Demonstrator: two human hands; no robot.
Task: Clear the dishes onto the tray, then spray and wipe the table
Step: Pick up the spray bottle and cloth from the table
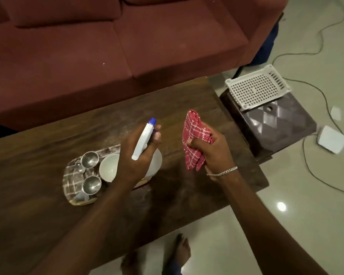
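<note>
- Sprayer: white plastic head with a blue nozzle, held in my left hand above the table, nozzle aimed away from me at the bare wood. Hand is wrapped closed round the neck, one finger forward at the trigger. The bottle body is hidden under my hand, so fill level cannot be told. Likely light, rigid, smooth; the neck is the correct hold.
- Cloth: red with a white check, bunched in my right hand, fingers curled shut on it, just above the table's right part. Soft and limp; it should be gripped as a wad and flattened under the palm for wiping.
- Tray: lies on the table left of the sprayer, partly under my left forearm. It holds two steel cups, both upright and apparently empty, a white bowl that looks empty, and a second white dish mostly hidden by my hand. A small utensil lies beside the cups; type unclear.
- Handling judgement: bowls are breakable and cups tip easily; keep spray off the tray.
- Basket: white, perforated, empty, on a dark stool beyond the table's right end.
</note>
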